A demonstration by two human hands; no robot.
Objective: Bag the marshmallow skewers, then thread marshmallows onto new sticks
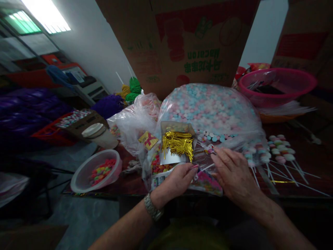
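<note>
Over the tabletop, I've got the left hand pinching a thin white stick, right hand spread just beside it; a bump could slide the gold twist ties off the clear bag of pastel candies or tip the plastic bowl of colored candies.

the gold twist ties look shiny and metallic, and the bag is thin, glossy clear plastic. the cardboard box looks matt, the basin smooth pink plastic.
</note>
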